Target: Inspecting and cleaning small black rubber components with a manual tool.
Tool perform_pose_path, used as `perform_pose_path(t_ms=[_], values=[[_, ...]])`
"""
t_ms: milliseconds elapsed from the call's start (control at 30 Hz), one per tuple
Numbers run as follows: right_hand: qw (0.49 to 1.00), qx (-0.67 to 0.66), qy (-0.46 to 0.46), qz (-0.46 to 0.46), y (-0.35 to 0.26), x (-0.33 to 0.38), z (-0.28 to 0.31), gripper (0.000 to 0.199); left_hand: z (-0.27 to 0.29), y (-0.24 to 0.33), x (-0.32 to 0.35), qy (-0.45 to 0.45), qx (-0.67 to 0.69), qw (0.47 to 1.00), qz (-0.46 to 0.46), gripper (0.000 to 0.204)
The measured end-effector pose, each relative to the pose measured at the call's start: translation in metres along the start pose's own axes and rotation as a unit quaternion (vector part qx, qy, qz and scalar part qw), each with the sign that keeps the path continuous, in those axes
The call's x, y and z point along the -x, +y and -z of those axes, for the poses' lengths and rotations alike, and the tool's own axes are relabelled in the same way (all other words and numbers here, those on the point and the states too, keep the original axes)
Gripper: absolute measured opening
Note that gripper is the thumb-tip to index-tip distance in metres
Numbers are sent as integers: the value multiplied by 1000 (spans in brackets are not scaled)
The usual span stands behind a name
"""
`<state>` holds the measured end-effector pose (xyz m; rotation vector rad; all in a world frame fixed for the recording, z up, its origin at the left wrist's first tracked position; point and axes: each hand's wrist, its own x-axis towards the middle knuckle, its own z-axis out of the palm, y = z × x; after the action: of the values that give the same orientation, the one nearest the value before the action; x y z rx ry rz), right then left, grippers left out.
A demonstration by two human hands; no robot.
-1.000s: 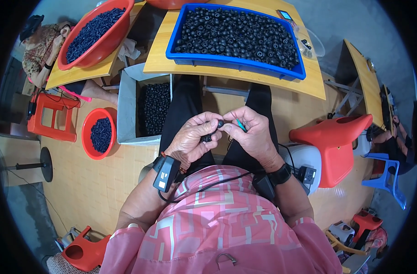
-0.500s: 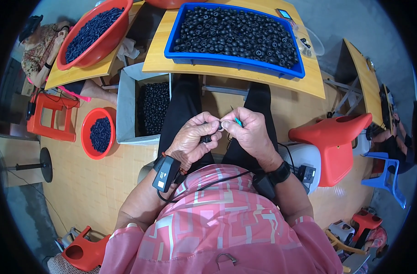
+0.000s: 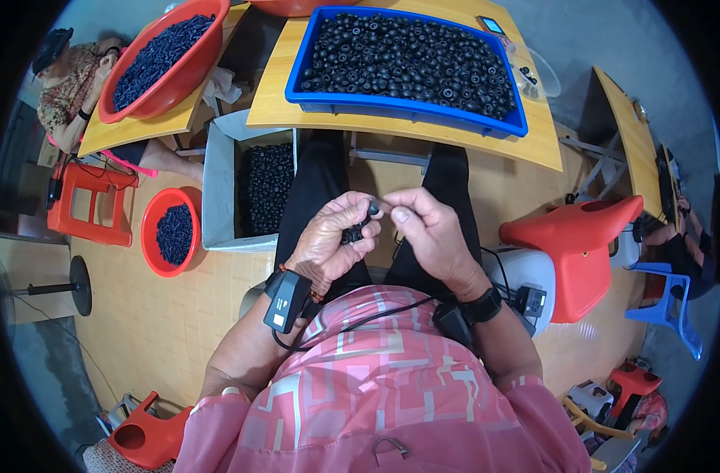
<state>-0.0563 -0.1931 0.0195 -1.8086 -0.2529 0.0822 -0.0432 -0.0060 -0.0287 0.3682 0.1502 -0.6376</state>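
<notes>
My left hand (image 3: 328, 235), above my lap, pinches a small round black part (image 3: 373, 208) between thumb and forefinger. More small black parts (image 3: 355, 233) sit under its curled fingers. Close beside it, my right hand (image 3: 435, 236) is closed in a pinch, its fingertips almost at the held part. Something thin may lie between them, too small to make out. Beyond my knees, a blue tray (image 3: 407, 108) full of similar round black parts with holes stands on a wooden table (image 3: 277, 102).
A grey box (image 3: 220, 185) of black parts stands left of my legs, beside a red basin (image 3: 148, 229) of dark slender pieces. A larger red basin (image 3: 206, 59) rests on the left table, where a person (image 3: 72, 94) sits. Red stools (image 3: 565, 252) stand around.
The black part now shows above my left fingertips. The green-handled tool seen at my right hand before is no longer visible. My right fingers have shifted slightly.
</notes>
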Motion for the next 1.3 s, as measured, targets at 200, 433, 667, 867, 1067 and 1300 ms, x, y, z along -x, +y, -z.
perform_pose_path(t_ms=[200,433,667,867,1067,1300], values=[[984,136,-2,115,-4,0,-3,19,0,2,1,-4,7,1000,-18,15],[980,151,0,129,0,-1,-2,21,-1,1,1,9,-6,1000,-25,19],[978,162,-1,131,1,-1,-1,22,1,2,0,10,-12,1000,-26,17],[978,164,-8,129,4,-3,-1,21,3,2,0,10,-25,999,-33,14],[995,46,63,57,29,-8,12,20,-10,8,2,-13,-60,997,-39,9],[999,-20,37,15,11,-2,-1,27,-7,4,1,26,-70,996,-40,8]])
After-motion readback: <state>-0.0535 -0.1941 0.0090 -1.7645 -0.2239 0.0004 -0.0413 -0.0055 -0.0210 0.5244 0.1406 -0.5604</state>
